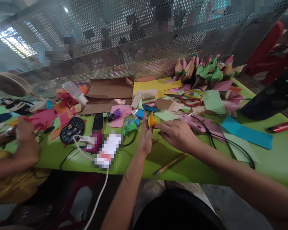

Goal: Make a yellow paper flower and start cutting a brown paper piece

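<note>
A small orange-yellow twisted paper piece [152, 120], shaped like a swirl, stands between my two hands above the green table. My left hand [146, 139], seen nearly edge-on, grips it from the left with fingers pointing up. From the right, my right hand [180, 133] reaches in with bent fingers, its fingertips pinched at the lower edge of the paper. Just left of my hands lie a green crumpled wrapper [130, 126] and a blue paper scrap [140, 113]. A wooden stick [170, 163] rests on the table below my right hand.
Scissors [190, 97] lie among paper sheets behind my hands. Several paper swirl cones [208, 72] stand at the back right. A glue gun [194, 124] with a black cable lies right. A phone [108, 150] is at left. Another person's hand [25, 131] is far left.
</note>
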### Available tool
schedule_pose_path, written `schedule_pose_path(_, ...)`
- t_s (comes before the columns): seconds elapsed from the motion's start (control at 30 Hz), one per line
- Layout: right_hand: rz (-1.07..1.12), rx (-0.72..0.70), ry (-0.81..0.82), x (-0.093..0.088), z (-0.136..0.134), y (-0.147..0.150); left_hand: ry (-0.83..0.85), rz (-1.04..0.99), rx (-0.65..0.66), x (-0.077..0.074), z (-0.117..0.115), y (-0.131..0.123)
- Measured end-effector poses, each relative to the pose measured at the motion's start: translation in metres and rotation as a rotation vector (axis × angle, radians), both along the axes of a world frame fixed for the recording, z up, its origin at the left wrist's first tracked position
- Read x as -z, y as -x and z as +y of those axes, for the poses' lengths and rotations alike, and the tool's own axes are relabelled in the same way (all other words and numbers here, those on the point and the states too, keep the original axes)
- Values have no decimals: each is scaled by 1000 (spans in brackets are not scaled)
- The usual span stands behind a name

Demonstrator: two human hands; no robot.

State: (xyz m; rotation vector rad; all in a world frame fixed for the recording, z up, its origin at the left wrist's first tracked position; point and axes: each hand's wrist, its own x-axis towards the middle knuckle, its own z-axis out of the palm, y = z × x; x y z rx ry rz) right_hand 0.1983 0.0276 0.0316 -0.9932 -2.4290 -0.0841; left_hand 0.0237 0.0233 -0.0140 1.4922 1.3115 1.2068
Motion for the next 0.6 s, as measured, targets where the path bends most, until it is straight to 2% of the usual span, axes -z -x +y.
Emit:
schedule_pose_path(0.33, 125, -39, -10, 2, 3, -2, -45, 33, -10, -4, -1, 2)
schedule_pose_path(0.6, 28, -2, 19, 1, 2, -1, -57, 127, -3, -10, -3, 0)
